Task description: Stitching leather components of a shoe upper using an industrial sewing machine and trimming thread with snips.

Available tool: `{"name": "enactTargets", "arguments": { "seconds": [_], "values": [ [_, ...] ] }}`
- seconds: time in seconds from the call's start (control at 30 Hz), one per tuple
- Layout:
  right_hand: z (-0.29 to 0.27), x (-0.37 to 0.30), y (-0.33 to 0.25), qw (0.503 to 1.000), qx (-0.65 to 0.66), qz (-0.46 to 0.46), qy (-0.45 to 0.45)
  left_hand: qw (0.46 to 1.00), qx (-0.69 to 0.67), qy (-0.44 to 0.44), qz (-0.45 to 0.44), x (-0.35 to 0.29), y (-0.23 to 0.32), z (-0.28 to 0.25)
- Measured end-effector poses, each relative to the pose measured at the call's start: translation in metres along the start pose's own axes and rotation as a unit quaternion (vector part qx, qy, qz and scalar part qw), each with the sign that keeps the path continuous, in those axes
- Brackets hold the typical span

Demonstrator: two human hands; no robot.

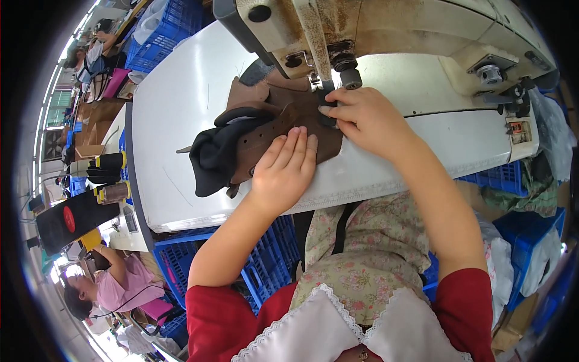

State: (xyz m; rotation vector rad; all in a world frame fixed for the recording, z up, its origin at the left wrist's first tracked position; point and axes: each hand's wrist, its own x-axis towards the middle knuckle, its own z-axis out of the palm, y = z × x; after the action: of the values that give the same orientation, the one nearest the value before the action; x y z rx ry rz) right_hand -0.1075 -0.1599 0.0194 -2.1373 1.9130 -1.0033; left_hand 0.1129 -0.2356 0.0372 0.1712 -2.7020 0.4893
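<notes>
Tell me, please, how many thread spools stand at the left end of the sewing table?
2: a black thread spool with a yellow end, and a brown thread spool just nearer the person below it, both left of the white sewing table. More may be hidden.

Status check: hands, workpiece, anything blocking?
Left hand flat on brown leather piece. Right hand pinching it beside sewing machine foot. Black lining bunched left; nothing blocking.

The sewing machine (386, 36) runs off the far edge. The right hand (362, 117) hides the needle area, and the left hand (283, 169) covers part of the brown piece (283, 120).
</notes>
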Motion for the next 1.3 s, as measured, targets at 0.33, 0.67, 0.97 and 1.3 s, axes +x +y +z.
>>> {"name": "enactTargets", "arguments": {
  "seconds": [0.33, 0.67, 0.97, 1.3],
  "values": [
    [0.004, -0.003, 0.003, 0.999, -0.02, -0.026, 0.022, 1.0, 0.019, -0.021, 0.008, 0.01, 0.005, -0.005],
    [-0.005, -0.011, -0.014, 0.997, 0.052, 0.006, -0.047, 0.998, -0.002, -0.067, 0.017, 0.031, -0.009, -0.025],
    [-0.002, -0.017, -0.02, 0.999, 0.014, 0.037, -0.03, 0.993, 0.081, -0.034, 0.084, 0.007, -0.022, -0.047],
    [-0.002, -0.018, -0.022, 0.999, 0.009, 0.032, -0.032, 0.962, 0.19, -0.112, 0.159, 0.032, -0.045, -0.054]
  ]
}}
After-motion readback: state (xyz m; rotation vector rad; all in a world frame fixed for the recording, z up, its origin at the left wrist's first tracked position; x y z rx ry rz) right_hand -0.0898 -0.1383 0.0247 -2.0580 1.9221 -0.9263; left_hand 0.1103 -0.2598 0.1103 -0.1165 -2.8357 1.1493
